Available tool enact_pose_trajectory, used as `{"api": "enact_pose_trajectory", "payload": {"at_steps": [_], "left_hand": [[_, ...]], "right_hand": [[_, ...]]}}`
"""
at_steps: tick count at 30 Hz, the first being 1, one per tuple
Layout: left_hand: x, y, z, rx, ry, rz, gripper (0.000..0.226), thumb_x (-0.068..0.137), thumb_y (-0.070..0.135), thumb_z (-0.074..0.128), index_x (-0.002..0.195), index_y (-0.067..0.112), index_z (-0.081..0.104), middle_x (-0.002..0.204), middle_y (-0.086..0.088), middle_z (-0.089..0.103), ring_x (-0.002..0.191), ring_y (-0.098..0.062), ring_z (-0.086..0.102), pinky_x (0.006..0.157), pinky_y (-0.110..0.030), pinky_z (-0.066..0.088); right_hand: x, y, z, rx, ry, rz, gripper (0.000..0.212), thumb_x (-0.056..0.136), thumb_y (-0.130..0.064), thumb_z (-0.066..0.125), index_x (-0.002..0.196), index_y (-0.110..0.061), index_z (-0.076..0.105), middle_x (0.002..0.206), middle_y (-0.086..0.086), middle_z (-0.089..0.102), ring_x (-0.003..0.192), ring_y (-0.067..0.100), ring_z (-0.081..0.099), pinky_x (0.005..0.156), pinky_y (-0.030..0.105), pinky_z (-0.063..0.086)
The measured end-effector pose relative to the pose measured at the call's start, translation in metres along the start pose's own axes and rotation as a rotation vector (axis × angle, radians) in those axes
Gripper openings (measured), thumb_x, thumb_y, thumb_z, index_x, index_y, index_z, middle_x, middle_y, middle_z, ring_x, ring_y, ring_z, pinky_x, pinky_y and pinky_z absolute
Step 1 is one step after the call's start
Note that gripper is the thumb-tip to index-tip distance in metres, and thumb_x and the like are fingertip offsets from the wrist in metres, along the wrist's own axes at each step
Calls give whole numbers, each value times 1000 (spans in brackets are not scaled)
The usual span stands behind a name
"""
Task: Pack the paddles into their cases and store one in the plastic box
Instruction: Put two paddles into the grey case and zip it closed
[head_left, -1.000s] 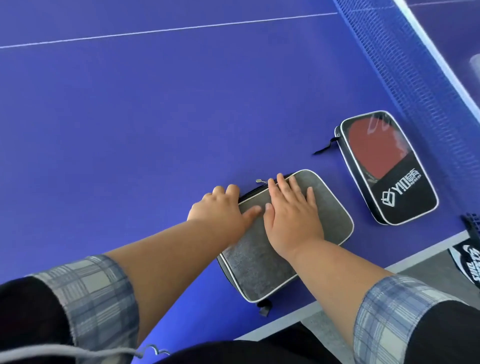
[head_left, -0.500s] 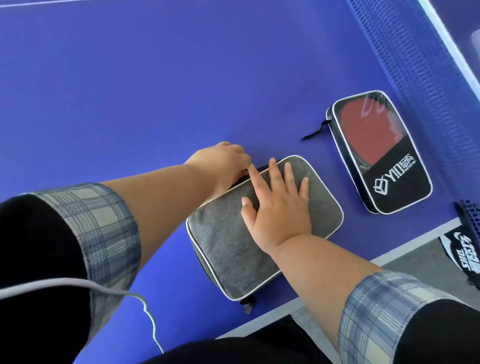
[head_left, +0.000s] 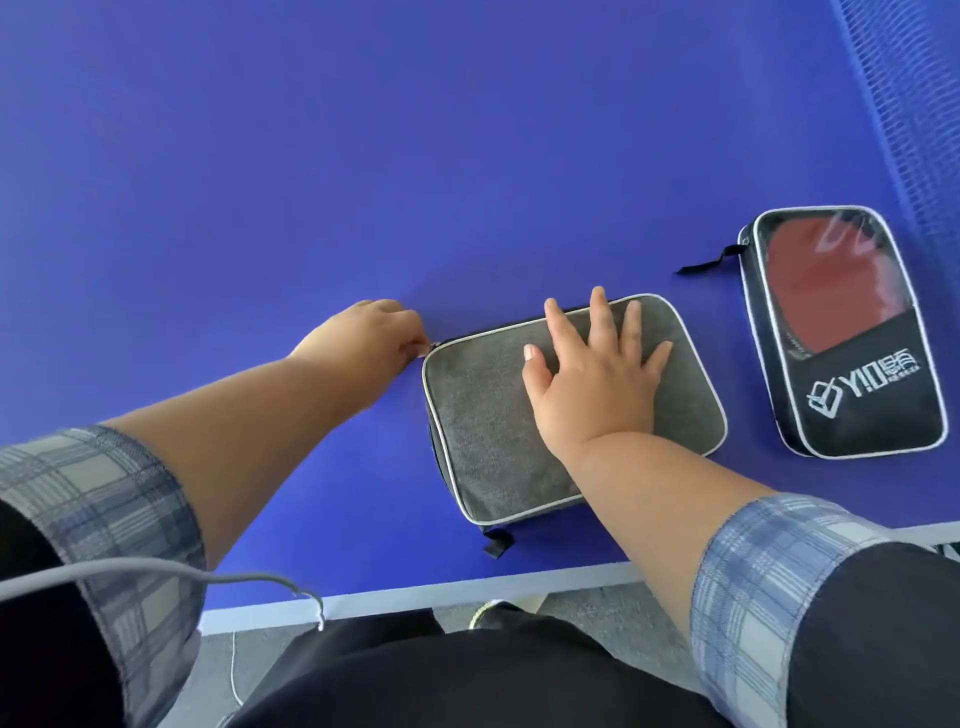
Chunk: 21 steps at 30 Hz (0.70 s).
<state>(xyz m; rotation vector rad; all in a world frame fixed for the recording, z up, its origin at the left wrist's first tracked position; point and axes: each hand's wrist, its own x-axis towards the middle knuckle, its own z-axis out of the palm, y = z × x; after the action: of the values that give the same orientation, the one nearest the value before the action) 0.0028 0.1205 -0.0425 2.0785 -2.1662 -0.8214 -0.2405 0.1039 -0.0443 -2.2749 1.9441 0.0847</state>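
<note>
Your right hand (head_left: 587, 384) lies flat on the grey case (head_left: 483, 431), fingers straight and spread, pinning it to the blue tabletop (head_left: 363, 156). Your left hand (head_left: 363, 338) is curled at the case's far left corner, fingertips pinching what looks like the zip pull (head_left: 430, 347) right at the bend. The grey case sits near the tabletop's front edge with its lid down. Is there a paddle inside? I can't see, the fabric hides it. With the pull at that corner, I'd judge the zip only partly run, though the left side is hard to read. Over to the right, well apart from the grey one and near the net (head_left: 904, 104), the black case (head_left: 872, 415) shows a red paddle (head_left: 821, 291) through its clear window, and it looks zipped. So by my reckoning that's one paddle packed and the second case mid-closure. What's left: finish this zip, then get one case into the plastic box, which isn't in view.
</note>
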Motion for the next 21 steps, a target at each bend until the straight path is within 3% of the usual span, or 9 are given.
{"api": "enact_pose_trajectory", "payload": {"at_steps": [2,4,6,11,16,21], "left_hand": [[-20,2,6,-50,53,-72,18,100,26,50,104,22,66,101,3,59,96,-20,54,76,-37,48],[-25,7,9,-64,73,-135,18,101,28,48,103,23,65,100,4,57,93,-20,54,73,-37,48],[-25,12,10,-65,86,-189,19,101,31,47,103,24,64,103,3,57,93,-21,54,75,-41,52],[-38,19,22,-31,89,-287,12,99,26,50,104,26,61,104,2,56,93,-23,57,70,-40,52],[-80,26,42,-70,106,-358,24,101,40,44,102,24,61,98,2,55,90,-23,56,71,-43,53],[-116,61,72,-66,80,-316,24,99,37,44,94,23,62,94,4,55,90,-21,55,63,-36,48]], "right_hand": [[-4,2,-2,26,45,-136,59,95,-58,31,149,-38,37,162,9,29,149,42,18,109,75,20],[-12,7,-3,-42,43,-416,61,93,-61,37,150,-37,37,161,10,29,147,46,19,107,77,20],[-18,9,-1,-186,-18,-660,68,89,-71,30,150,-42,32,163,8,25,147,48,16,105,79,17],[-14,5,1,-242,-95,-568,78,83,-85,9,153,-51,10,168,4,10,149,47,3,108,78,7],[-13,5,4,-234,-63,-577,78,83,-85,7,152,-50,14,166,4,16,149,46,7,108,78,11],[-12,7,6,-212,-57,-575,80,82,-86,7,153,-49,13,167,4,14,150,45,7,109,77,10]]}}
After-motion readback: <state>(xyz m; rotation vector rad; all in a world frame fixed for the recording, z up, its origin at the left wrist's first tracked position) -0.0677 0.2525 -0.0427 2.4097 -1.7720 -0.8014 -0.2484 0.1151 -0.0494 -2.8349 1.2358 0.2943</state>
